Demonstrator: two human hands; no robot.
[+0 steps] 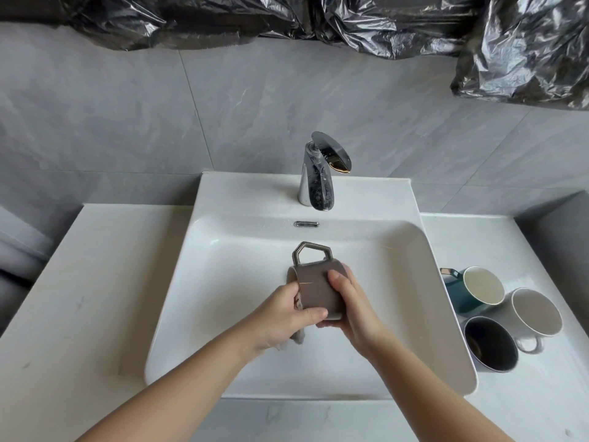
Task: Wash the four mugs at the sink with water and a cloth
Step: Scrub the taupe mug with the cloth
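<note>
Now I see taupe mug (318, 288) sideways over sink (223, 282), handle (314, 250) far. Right hand (350, 307) grips its base; left hand (293, 317) grips cloth (298, 338) against rim. Teal mug (478, 290), grey mug (535, 312), black mug (489, 347) on counter (478, 244) right.

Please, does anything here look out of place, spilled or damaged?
Only the crumpled black plastic sheeting hung across the wall above the sink looks odd; what it covers is hidden. Nothing seems spilled or broken: the green mug, white mug and black mug stand upright on the counter.
</note>
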